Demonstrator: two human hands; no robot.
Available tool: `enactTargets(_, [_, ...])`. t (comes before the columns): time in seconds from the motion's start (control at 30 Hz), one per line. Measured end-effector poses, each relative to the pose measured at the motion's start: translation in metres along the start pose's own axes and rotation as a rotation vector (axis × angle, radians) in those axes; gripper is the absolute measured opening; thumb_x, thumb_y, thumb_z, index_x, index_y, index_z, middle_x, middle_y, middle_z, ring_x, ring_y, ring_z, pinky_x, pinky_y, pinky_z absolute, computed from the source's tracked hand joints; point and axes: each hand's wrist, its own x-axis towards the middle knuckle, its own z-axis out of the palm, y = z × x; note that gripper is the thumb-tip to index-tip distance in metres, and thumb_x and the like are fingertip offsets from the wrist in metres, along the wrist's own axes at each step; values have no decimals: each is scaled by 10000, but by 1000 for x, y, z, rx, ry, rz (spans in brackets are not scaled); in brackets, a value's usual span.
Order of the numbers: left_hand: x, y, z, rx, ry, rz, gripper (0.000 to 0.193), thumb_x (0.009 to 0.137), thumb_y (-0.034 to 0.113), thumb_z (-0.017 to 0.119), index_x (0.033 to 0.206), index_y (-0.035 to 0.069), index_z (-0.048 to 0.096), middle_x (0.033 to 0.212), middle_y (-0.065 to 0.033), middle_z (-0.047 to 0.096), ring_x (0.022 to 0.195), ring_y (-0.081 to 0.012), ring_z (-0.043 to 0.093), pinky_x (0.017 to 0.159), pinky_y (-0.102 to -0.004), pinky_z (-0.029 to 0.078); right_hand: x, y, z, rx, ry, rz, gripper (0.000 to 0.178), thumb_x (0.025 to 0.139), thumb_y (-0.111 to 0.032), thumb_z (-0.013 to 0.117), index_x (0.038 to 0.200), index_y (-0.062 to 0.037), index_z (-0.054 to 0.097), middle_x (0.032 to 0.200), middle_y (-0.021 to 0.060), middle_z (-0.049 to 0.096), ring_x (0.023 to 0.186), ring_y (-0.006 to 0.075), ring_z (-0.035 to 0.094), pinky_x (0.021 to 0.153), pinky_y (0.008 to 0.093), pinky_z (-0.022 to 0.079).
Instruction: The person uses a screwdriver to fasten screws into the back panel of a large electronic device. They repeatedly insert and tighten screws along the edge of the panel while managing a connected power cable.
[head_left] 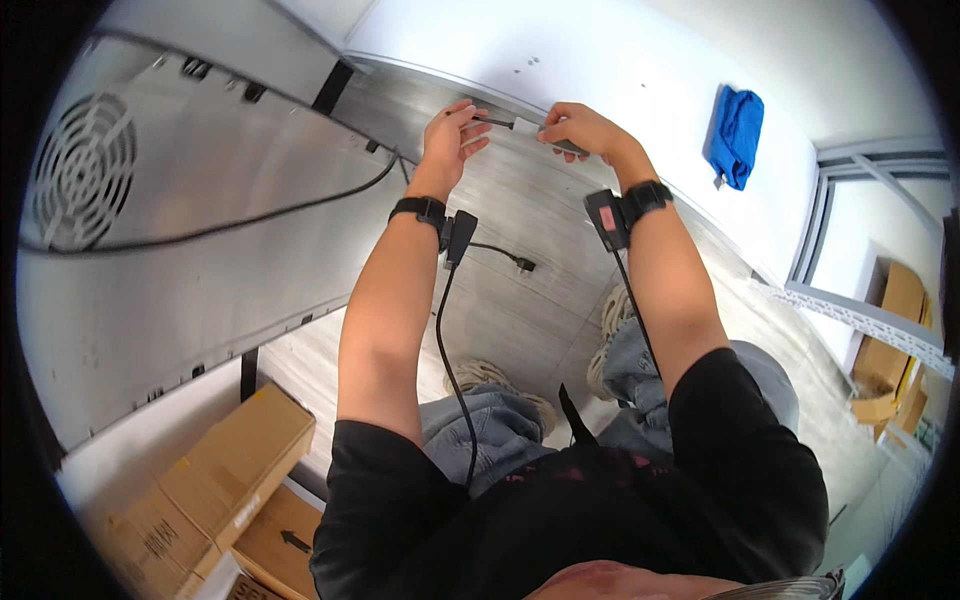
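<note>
My right hand (pixel 588 132) is closed around a small dark object with a white end (pixel 525 127); its kind is mostly hidden by my fingers. From the white end a thin dark cord or shaft (pixel 493 121) reaches across to my left hand (pixel 455 140). There the thumb and forefinger meet around its far end, while the other fingers stay loosely spread. Both hands are above the grey floor, close to the base of a white panel (pixel 600 60). Each wrist wears a black strap with a black device (pixel 606 218) and a cable.
A metal cabinet (pixel 200 180) with a round vent grille fills the left side, a black cable (pixel 270 212) crossing it. On the floor lies a black plug (pixel 525 265). A blue cloth (pixel 738 138) rests on the white panel. Cardboard boxes (pixel 240 440) stand lower left; a metal frame (pixel 860 315) is at right.
</note>
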Motion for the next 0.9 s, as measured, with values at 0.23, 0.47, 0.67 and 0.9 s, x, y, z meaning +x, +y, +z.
enactTargets(0.23, [100, -25, 38, 796, 141, 390, 317, 785, 169, 677, 1071, 43, 623, 980, -68, 594, 842, -169, 567, 738, -299, 468, -43, 87, -1, 244, 262, 143, 242, 783, -245, 644, 885, -54, 536, 690, 45, 573, 537, 119, 521, 455, 251, 349])
enactTargets(0.47, [132, -18, 80, 1269, 249, 504, 322, 767, 282, 701, 1052, 146, 640, 1026, -47, 543, 909, -219, 574, 742, -344, 483, -76, 125, 1, 590, 435, 164, 178, 800, -197, 638, 852, -70, 524, 673, 23, 563, 519, 99, 499, 447, 231, 334])
enactTargets(0.67, [137, -23, 94, 1285, 223, 530, 183, 779, 261, 681, 937, 167, 682, 971, -14, 556, 833, -203, 586, 718, -336, 480, -79, 127, -3, 627, 491, 120, 151, 812, -180, 627, 857, -87, 517, 666, 21, 561, 508, 88, 504, 432, 214, 333])
enactTargets(0.9, [135, -26, 71, 913, 252, 715, 145, 820, 211, 652, 896, 88, 667, 854, -36, 610, 775, -171, 580, 660, -304, 466, -68, 109, 4, 617, 425, 32, 141, 807, -145, 631, 854, -76, 517, 693, 21, 568, 538, 90, 513, 461, 220, 343])
